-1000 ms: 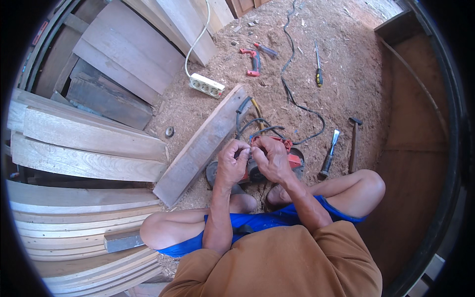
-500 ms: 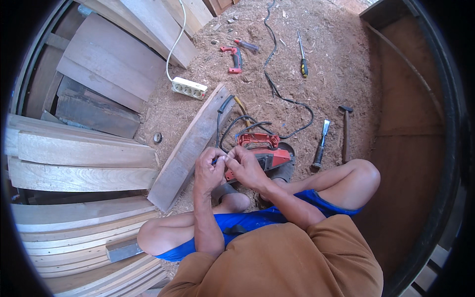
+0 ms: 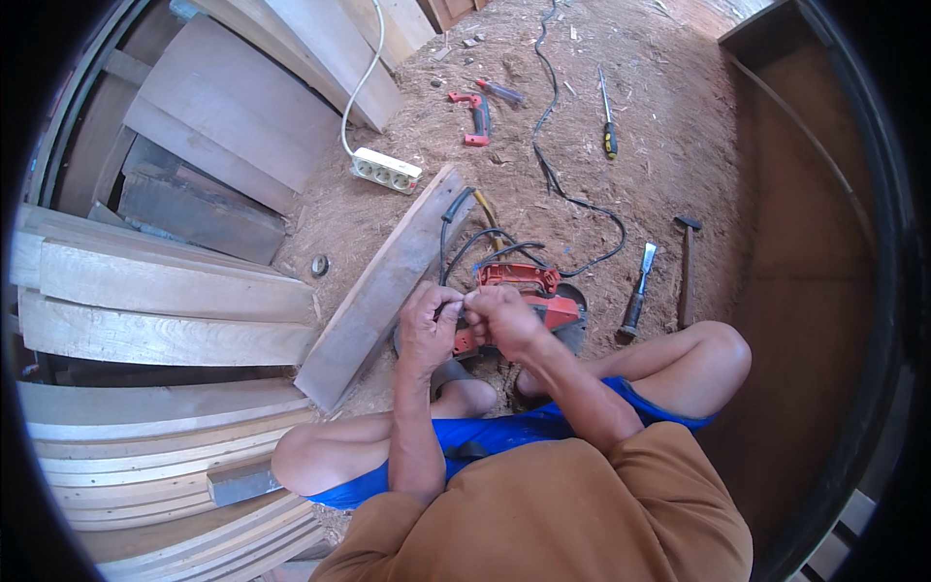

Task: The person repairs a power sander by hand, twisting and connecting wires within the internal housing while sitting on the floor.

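Left hand point(image 3: 429, 328) and right hand point(image 3: 502, 318) both pinch something small, unclear what; red power saw point(image 3: 524, 296) at 12 o'clock.

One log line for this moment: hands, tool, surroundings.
left hand + right hand: pinching small item, unclear | below: red power tool | right: chisel, hammer

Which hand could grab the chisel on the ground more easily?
Probably the right hand. The chisel lies on the sawdust on the person's right, beside the hammer. The left hand would have to cross over the red power tool.
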Available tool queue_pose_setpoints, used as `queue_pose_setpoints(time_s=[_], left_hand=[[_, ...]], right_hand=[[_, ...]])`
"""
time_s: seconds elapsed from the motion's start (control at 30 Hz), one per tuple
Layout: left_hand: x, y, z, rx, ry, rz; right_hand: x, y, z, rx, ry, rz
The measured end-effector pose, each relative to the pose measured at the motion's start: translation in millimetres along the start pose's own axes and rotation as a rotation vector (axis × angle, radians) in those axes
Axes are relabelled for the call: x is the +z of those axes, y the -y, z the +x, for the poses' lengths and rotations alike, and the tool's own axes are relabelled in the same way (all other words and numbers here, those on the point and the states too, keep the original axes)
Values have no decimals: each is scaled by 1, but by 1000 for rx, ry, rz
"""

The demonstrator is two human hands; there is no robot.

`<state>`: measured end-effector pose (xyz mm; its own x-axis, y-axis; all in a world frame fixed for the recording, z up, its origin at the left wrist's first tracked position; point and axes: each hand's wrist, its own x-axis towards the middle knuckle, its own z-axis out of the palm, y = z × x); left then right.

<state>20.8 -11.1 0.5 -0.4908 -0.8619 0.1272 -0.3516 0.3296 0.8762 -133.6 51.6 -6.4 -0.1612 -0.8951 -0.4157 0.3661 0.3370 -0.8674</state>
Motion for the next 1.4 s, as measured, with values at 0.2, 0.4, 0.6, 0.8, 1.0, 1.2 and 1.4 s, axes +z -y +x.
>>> queue_pose_setpoints(time_s=[0.2,0.4,0.6,0.8,1.0,1.2,1.4], left_hand=[[5,0,-4,-156,-24,-210],[3,-2,-5,-279,-60,-274],[4,-3,-4,-298,-23,-308],[0,-11,-3,-357,52,-610],[5,0,-5,-258,58,-406],[4,-5,-3,-344,22,-383],[3,0,-3,-329,-43,-440]], right_hand=[[-2,6,-2,231,117,372],[-1,26,-8,-645,-92,-695],[2,16,-3,-835,-143,-837],[-9,8,3,-118,4,-73],[-10,12,-1,369,183,687],[-12,10,-2,237,96,371],[-3,17,-4,-379,-119,-316]])
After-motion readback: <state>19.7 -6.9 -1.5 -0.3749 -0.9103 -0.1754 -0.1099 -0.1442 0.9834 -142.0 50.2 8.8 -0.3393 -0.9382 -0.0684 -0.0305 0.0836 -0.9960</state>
